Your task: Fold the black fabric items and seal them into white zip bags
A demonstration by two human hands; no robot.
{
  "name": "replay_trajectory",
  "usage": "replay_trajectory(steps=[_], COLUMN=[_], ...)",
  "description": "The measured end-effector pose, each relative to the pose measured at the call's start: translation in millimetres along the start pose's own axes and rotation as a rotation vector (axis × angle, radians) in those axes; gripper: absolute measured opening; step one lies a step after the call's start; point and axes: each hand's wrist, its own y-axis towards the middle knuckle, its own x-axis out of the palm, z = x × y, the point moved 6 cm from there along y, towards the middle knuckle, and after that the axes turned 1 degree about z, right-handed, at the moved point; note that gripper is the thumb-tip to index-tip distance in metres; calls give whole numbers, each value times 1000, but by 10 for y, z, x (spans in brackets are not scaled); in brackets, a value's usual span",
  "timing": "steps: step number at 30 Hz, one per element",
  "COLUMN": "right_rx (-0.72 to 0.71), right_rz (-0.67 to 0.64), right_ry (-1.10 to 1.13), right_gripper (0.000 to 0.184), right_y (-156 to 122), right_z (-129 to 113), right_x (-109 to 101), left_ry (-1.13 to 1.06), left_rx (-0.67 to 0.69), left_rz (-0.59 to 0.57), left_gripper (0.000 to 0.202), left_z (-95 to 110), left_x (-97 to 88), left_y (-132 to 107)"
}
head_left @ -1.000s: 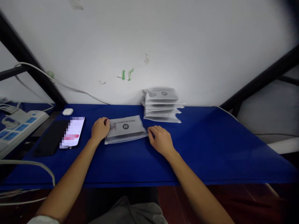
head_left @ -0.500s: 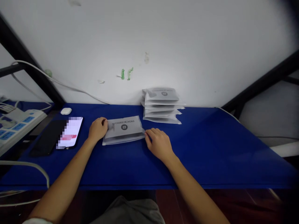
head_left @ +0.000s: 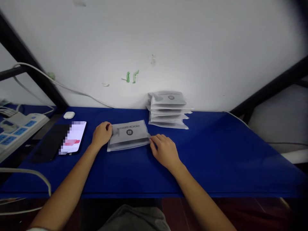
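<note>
A flat grey frosted pouch (head_left: pixel 128 133) with a round logo and printed lettering lies on the blue table mat (head_left: pixel 216 154). My left hand (head_left: pixel 102 134) is curled against the pouch's left edge, fingers pinching it. At the pouch's right corner, my right hand (head_left: pixel 163 149) has its fingers bent and the fingertips grip the edge. Behind and to the right, a stack of several similar pouches (head_left: pixel 168 110) leans against the white wall.
A lit phone (head_left: pixel 73 138) lies left of my left hand beside a dark device (head_left: pixel 50 142). A small white case (head_left: pixel 69 115) sits near the wall. A power strip (head_left: pixel 16 128) and cables are at far left. Black frame bars slant at both sides.
Both hands and the pouch have shifted a little to the left on the mat; the grip at each end looks the same.
</note>
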Motion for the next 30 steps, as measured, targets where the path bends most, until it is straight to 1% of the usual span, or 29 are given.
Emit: replay_trajectory(steps=[17,21,25,28,30], right_rx=[58,35,2,-36,-70], right_rz=[11,22,77,122,119], right_ry=[-18,13,40,79,111], right_gripper=[22,25,24,23,23], right_y=[14,21,23,15,5], right_z=[122,117,89,21,-49], right_x=[13,26,-13,-64,-77], left_ry=[-20,-25,-35,-52,-70], left_rx=[21,19,4,-6,-16], left_rz=[-9,-2,7,12,22], left_gripper=[30,29,25,21,19], left_z=[-8,-7,-22,-40,-57], left_x=[34,34,36,32,19], left_y=[8,5,7,10,10])
